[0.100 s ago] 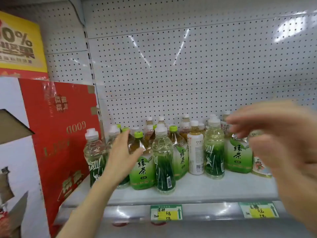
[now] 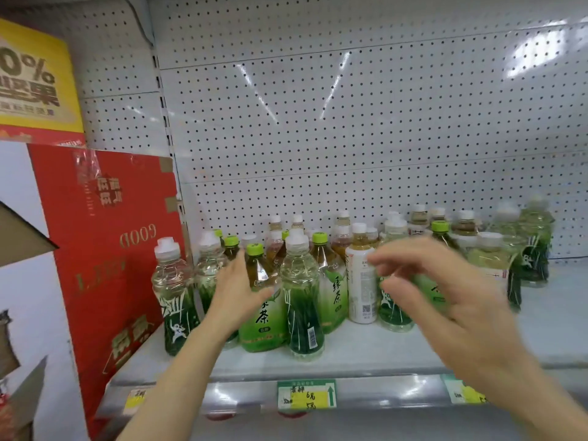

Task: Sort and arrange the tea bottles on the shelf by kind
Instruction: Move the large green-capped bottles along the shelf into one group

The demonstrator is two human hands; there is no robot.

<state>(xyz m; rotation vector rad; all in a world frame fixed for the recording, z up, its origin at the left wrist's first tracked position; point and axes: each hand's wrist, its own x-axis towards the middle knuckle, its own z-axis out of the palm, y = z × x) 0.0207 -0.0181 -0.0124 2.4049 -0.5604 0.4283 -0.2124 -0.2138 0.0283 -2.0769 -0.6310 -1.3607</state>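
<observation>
— Bottles [image 2: 302, 300] of clear ribbed plastic crowd the pale metal shelf [image 2: 366, 348], against a white pegboard [image 2: 350, 122] dotted with small holes. What do we make of our hands?

— Our left hand [image 2: 235, 294] rests flat-fingered against a green-capped tea bottle [image 2: 259, 300] with a glossy green label; the fingers look straight, not wrapped round it.

— And the other?

— Our right hand [image 2: 445, 291] is blurred, fingers spread and loosely bent, hovering before the white-sleeved bottle [image 2: 361, 281]. We see nothing held in it.

— Shapes?

— Tall waisted bottles with domed white caps [image 2: 165, 246] and dark green wraps stand mixed among squat, shouldered amber ones. A red cardboard carton [image 2: 105, 249] leans at the left end.
</observation>
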